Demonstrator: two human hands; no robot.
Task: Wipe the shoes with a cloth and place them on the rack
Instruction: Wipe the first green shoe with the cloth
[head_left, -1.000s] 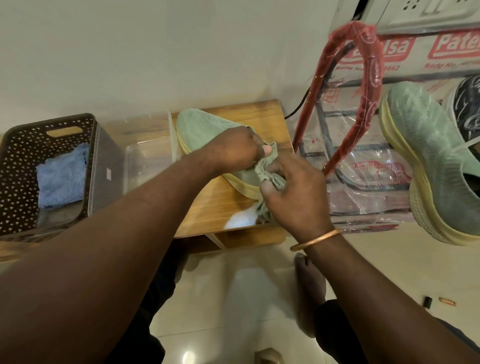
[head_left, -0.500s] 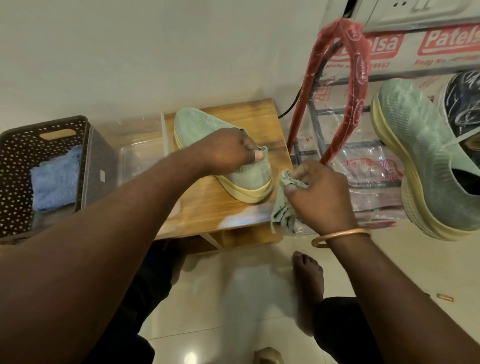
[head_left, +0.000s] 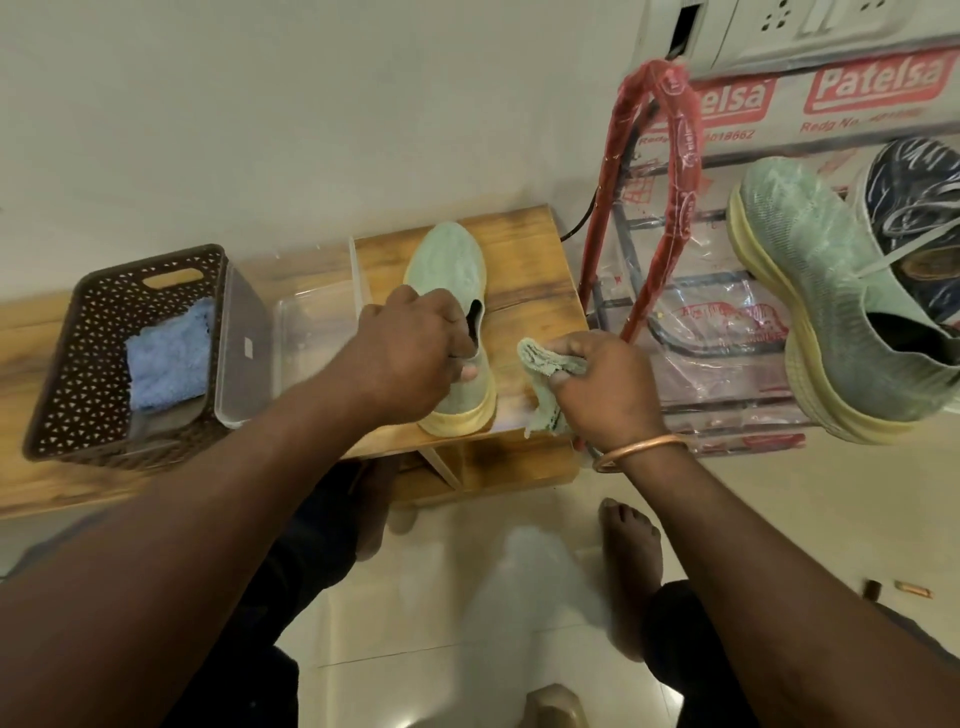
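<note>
A light green shoe (head_left: 451, 262) with a yellow sole stands on the low wooden table (head_left: 540, 306), toe toward the wall. My left hand (head_left: 410, 345) grips it at the collar near the heel. Just right of the heel, my right hand (head_left: 602, 384) holds a crumpled green cloth (head_left: 543, 358), apart from the shoe. The matching green shoe (head_left: 826, 312) sits on the plastic-wrapped rack (head_left: 727, 322) at the right, beside a dark patterned shoe (head_left: 914, 208).
A brown perforated basket (head_left: 104, 312) holding a blue cloth (head_left: 166, 353) stands at the left, with a clear plastic box (head_left: 306, 322) between it and the shoe. A red wrapped rack frame (head_left: 680, 171) rises by the table's right edge. My bare foot (head_left: 628, 540) is on the tiled floor.
My right hand has drawn the cloth off the shoe's heel to the right. My left hand has turned the shoe so its toe points at the wall.
</note>
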